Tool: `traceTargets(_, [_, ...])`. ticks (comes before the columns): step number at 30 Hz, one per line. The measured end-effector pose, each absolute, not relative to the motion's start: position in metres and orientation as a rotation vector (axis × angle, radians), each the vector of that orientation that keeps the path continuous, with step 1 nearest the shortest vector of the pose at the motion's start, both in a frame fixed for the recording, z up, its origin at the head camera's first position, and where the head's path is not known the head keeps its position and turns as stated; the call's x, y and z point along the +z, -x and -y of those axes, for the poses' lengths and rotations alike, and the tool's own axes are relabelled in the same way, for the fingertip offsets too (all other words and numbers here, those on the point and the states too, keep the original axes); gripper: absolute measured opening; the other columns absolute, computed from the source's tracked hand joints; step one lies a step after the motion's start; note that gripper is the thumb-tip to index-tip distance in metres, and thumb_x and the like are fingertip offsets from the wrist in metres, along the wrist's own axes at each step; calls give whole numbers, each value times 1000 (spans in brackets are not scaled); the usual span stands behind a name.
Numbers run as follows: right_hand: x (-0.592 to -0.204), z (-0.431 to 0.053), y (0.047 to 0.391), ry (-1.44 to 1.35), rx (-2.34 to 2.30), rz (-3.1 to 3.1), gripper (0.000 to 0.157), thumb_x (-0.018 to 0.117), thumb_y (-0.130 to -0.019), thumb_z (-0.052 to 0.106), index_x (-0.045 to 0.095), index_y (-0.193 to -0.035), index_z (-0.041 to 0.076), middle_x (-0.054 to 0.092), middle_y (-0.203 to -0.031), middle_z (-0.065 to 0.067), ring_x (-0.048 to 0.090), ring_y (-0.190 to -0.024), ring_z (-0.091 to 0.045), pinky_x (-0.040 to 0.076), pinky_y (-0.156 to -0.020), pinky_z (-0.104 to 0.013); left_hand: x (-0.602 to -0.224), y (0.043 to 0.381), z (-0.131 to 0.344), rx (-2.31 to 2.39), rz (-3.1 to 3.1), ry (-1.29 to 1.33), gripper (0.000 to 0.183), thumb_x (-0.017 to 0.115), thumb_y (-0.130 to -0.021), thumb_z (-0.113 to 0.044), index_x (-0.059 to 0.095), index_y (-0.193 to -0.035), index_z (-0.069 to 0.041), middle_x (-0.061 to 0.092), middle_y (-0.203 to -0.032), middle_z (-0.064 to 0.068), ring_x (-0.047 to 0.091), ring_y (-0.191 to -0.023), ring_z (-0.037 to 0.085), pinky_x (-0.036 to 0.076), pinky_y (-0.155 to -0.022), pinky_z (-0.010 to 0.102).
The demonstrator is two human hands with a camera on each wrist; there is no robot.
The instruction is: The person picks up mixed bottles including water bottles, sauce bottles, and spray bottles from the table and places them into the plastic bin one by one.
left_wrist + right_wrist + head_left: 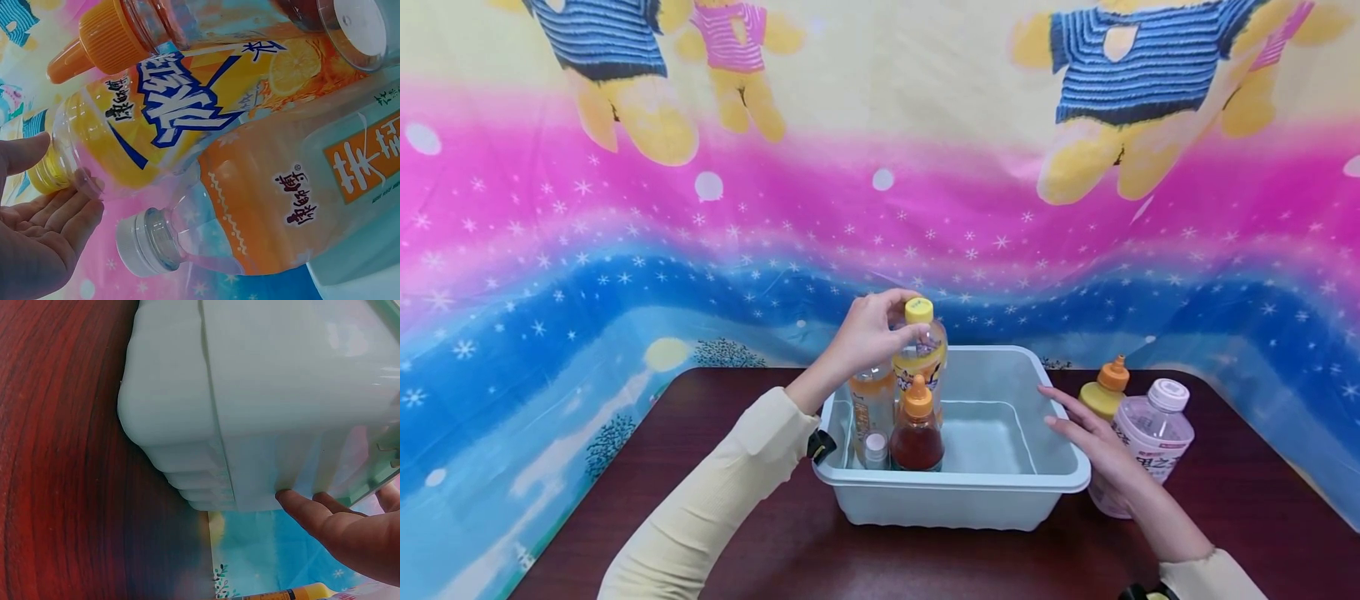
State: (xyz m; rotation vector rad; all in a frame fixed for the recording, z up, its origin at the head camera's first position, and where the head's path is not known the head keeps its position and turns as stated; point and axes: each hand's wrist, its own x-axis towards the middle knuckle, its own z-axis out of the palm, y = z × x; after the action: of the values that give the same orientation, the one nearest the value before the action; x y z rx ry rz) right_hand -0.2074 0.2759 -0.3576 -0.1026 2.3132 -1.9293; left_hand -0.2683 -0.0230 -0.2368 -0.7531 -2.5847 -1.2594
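Note:
My left hand (pixel 876 329) holds a yellow-capped drink bottle (pixel 919 365) by its neck, thumb on one side and fingers on the other. That bottle stands upright in the left part of a pale grey-green plastic basin (pixel 958 482). Beside it are a clear bottle with an orange label (pixel 275 206) and a white cap, an orange-nozzled squeeze bottle (pixel 916 446) of dark red liquid, and a small white-capped container (pixel 876 450). At the basin's right rim, my right hand (pixel 1101 442) grips the edge, some fingertips against the outer wall (pixel 269 462).
Right of the basin, on the dark wooden table (pixel 737 500), stand a yellow squeeze bottle (pixel 1101 402) with an orange nozzle and a clear pinkish bottle (pixel 1156 433) with a white cap. A printed cloth (pixel 865 208) hangs behind the table.

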Motion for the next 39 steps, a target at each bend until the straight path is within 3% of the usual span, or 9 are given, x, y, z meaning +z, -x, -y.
traceTargets(21, [-357,-276,207,110,-1937,-2299,58,46,-95,29,20,-146,19,5,-150,-22,21,-129,-46,49,-84,-47,-241,272,19,-1093,2728,743,39,69,-81,-20,58,-117,-9,64,-106,4,60,-95,15,52,-78,30])
traceTargets(34, [-356,-275,207,107,-1934,-2318,58,47,-95,29,21,-146,18,6,-149,-23,23,-128,-46,49,-83,-46,-242,275,18,-1000,2797,745,39,68,-83,-22,58,-118,-9,63,-105,3,57,-95,15,51,-79,30])
traceTargets(39, [-357,-275,207,122,-1937,-2320,57,48,-95,29,23,-145,19,9,-149,-23,30,-124,-43,50,-81,-44,-242,275,18,-989,2820,762,38,67,-83,-22,59,-117,-9,63,-104,3,57,-95,15,51,-79,29])
